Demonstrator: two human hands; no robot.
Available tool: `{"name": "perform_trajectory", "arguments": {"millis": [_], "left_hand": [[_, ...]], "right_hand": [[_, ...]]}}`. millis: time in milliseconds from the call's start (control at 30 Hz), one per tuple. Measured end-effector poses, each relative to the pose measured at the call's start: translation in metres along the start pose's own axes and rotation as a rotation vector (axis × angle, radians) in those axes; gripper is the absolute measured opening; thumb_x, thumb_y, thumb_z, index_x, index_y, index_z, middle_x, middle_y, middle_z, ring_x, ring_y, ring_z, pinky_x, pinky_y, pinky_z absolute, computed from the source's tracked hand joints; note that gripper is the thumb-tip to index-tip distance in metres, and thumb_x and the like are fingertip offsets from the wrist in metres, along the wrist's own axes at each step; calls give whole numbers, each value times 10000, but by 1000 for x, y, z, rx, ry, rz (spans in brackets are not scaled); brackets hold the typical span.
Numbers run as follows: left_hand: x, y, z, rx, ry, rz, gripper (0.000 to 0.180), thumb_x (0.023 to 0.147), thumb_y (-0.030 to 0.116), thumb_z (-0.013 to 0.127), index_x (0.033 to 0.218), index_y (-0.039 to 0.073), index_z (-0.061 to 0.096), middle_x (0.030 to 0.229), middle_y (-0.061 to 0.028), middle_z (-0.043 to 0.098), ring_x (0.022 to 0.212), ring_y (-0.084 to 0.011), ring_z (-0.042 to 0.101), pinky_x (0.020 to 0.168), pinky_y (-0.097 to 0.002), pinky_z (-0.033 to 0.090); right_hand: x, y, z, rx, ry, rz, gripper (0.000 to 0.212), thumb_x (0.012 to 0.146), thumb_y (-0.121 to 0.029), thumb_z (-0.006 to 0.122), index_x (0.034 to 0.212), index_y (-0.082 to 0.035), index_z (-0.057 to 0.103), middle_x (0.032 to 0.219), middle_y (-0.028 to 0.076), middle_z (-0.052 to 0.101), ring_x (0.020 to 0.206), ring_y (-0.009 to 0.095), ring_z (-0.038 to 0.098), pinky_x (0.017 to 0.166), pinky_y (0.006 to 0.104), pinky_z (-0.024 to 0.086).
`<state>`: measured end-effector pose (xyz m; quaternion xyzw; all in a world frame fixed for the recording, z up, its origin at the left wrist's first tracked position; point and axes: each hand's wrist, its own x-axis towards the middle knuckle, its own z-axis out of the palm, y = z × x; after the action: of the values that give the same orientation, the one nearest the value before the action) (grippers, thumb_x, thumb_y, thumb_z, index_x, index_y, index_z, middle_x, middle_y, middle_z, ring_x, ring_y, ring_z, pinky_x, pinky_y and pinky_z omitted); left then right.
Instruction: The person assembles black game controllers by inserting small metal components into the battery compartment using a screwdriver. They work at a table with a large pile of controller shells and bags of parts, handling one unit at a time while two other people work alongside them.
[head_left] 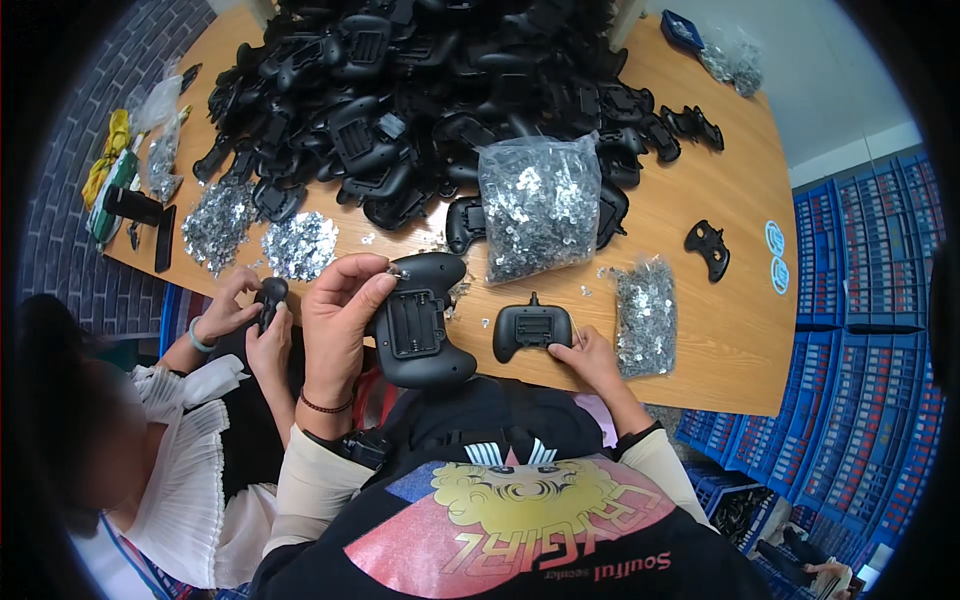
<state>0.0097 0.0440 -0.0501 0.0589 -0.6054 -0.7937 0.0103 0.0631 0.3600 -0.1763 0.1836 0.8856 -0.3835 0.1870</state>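
Observation:
My left hand (pixel 345 315) is raised above the table edge and closed at the left side of a black game controller (pixel 425 325). The controller is tilted on end, its open battery bay showing. Between that hand's thumb and forefinger a small shiny metal piece (pixel 398 271) shows at the controller's upper edge. My right hand (pixel 592 358) grips the lower right handle of a second black game controller (pixel 533 322), at the table's near edge with its battery bay up. Its other fingers are partly hidden.
Behind lies a big heap of black controllers (pixel 370 140). A large bag of metal clips (pixel 541 210), a smaller bag (pixel 646 318) and loose clip piles (pixel 299 246) stand nearer. At left a co-worker's hands (pixel 262 318) hold a small black part. Blue crates (pixel 850 380) stand at right.

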Motion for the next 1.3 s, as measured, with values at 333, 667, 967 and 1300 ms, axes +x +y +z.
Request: {"name": "perform_trajectory", "arguments": {"millis": [333, 667, 967, 1300], "left_hand": [[2, 1, 0, -2, -11, -16, 184, 787, 16, 644, 964, 8, 596, 881, -27, 620, 788, -74, 571, 714, -184, 455], [4, 0, -1, -3, -9, -7, 182, 793, 10, 634, 969, 7, 593, 885, -33, 622, 795, -78, 574, 722, -187, 455], [8, -2, -4, 14, 8, -32, 184, 793, 21, 638, 971, 11, 594, 880, -30, 622, 794, -73, 572, 720, -184, 452], [20, -4, -8, 6, -25, -23, 184, 796, 27, 638, 974, 12, 597, 877, -25, 623, 788, -72, 572, 723, -186, 453]], "right_hand": [[18, 24, -11, 340, -229, 112, 342, 683, -296, 754, 729, -58, 512, 598, -1, 501, 510, 79, 452, 455, 221, 365], [20, 14, -28, 677, -164, 286, 121, 815, -145, 597, 808, -36, 546, 623, 10, 528, 438, 62, 426, 384, 191, 331], [12, -8, -35, 962, -110, 188, 194, 796, -21, 571, 978, 19, 519, 850, 101, 617, 659, 110, 594, 492, 174, 421], [21, -5, -21, 950, -108, 135, 182, 832, -93, 570, 994, -13, 563, 706, 5, 563, 474, 48, 450, 409, 147, 318]]}}
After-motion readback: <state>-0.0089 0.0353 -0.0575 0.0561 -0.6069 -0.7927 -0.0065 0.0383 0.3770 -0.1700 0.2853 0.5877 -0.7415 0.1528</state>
